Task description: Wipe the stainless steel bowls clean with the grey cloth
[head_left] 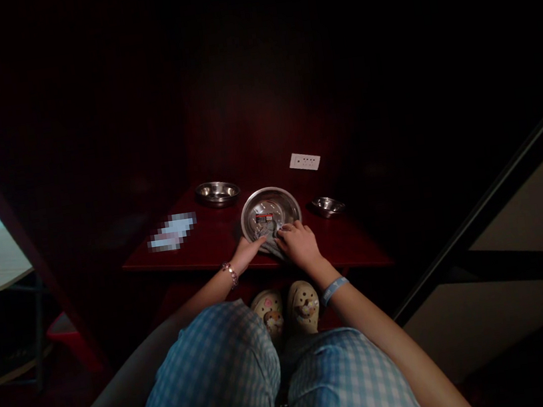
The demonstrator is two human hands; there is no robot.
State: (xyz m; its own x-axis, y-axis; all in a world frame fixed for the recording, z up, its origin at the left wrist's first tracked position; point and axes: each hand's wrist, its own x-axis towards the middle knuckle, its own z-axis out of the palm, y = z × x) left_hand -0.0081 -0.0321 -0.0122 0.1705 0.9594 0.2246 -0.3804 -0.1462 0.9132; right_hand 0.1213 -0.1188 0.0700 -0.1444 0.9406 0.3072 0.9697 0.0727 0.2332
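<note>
A large stainless steel bowl (247, 210) is tilted towards me at the front of the dark red table (207, 247). It has a label (264, 218) with red and black print inside. A grey cloth (271, 240) hangs over its near rim. My left hand (247, 254) grips the near left rim, thumb on top by the cloth and its other fingers hidden below. Closed on the cloth at the near right rim is my right hand (300, 243), its fingers curled.
A wider steel bowl (219, 201) stands at the back left and a small steel bowl (328, 206) at the right. A blurred pale item (173, 233) lies on the left. A white socket plate (305, 162) is on the back wall. My shoes (305, 316) show below the table edge.
</note>
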